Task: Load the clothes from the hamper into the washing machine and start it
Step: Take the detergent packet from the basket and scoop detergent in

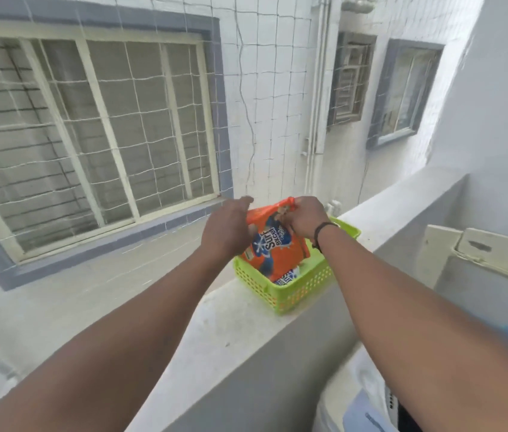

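- A green plastic basket with little holes sits on top of a grey ledge, near the ledge's far end.
- An orange Surf Excel soap bag stands in the basket, sticking up above its rim.
- A smaller blue and white packet pokes up in the basket just in front of the orange bag.
- The right hand pinches the top edge of the orange bag with curled fingers. A dark band is on that wrist.
- The left hand is at the bag's left side, right against it. Its fingers look loose and point forward, so it seems open, not gripping.
- Part of a white machine shows at the right edge, below the ledge.
- No hamper or clothes can be seen.
- Across the gap is a white tiled wall with a big window, behind a net.
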